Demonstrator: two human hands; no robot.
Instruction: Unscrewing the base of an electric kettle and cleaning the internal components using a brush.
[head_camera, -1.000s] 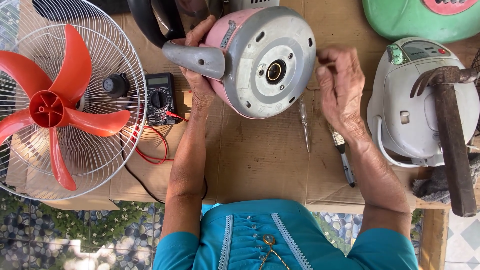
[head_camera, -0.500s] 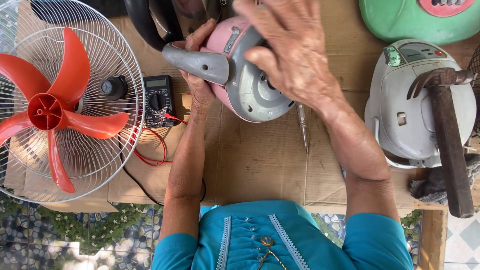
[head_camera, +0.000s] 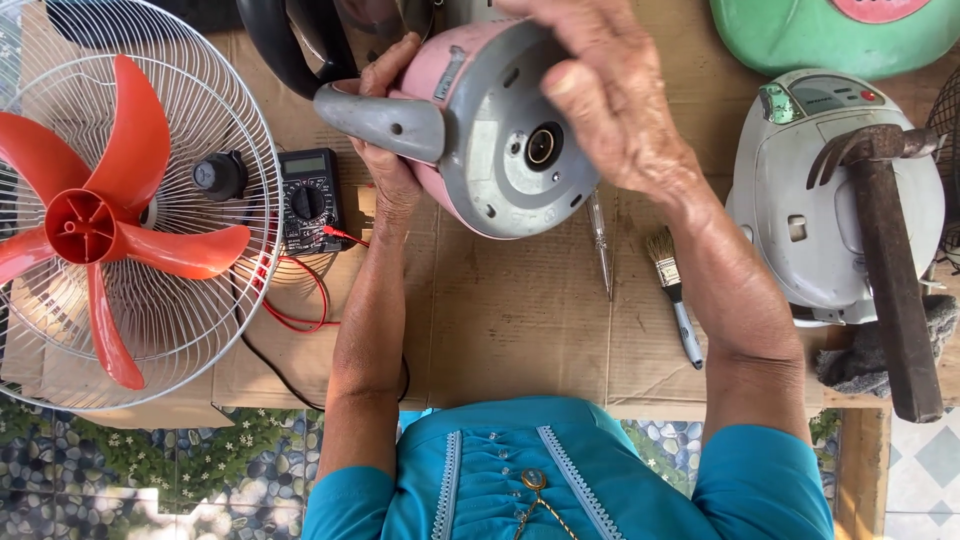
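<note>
1. Gripping the pink plastic electric kettle with grey base and handle (head_camera: 480, 120), tipped base-up, the left hand (head_camera: 385, 150) curls around its body beneath the handle; the right hand (head_camera: 610, 100) cups the base rim, fingers bent.
2. The kettle looks light, rigid and smooth-sided; the handle seems the surest hold.
3. Below the kettle lies flattened brown cardboard (head_camera: 510, 320); left of it, a black multimeter (head_camera: 308, 200).

A red-bladed fan (head_camera: 110, 215), multimeter (head_camera: 308, 200), screwdriver (head_camera: 601, 245), paintbrush (head_camera: 672, 290) and hammer (head_camera: 890, 270) lie about the cardboard-covered table (head_camera: 520, 320).
</note>
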